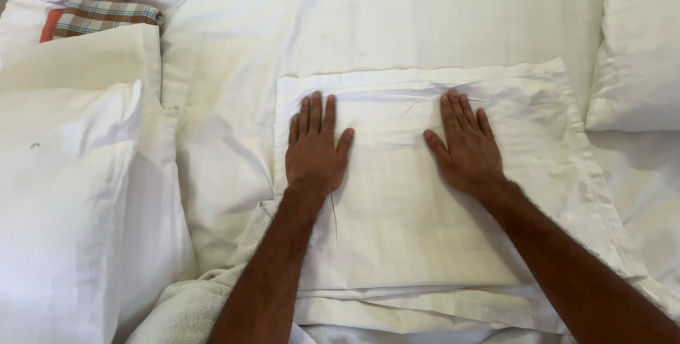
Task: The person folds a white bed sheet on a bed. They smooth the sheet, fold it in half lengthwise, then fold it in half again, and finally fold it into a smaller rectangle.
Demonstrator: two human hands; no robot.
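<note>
A folded white sheet point(404, 223) lies flat on the bed in the middle of the view. My left hand point(314, 148) rests palm down on its left part, fingers straight and close together. My right hand point(465, 144) presses flat on its upper right part in the same way. Both hands hold nothing. Under the folded piece a wider white layer point(559, 145) sticks out to the right and at the near edge.
White pillows point(71, 195) are stacked at the left, with a checked cloth point(99, 17) behind them. Another pillow point(637, 53) lies at the right. A white towel point(184, 308) bunches at the near edge. The white bed sheet point(397, 18) covers the far side.
</note>
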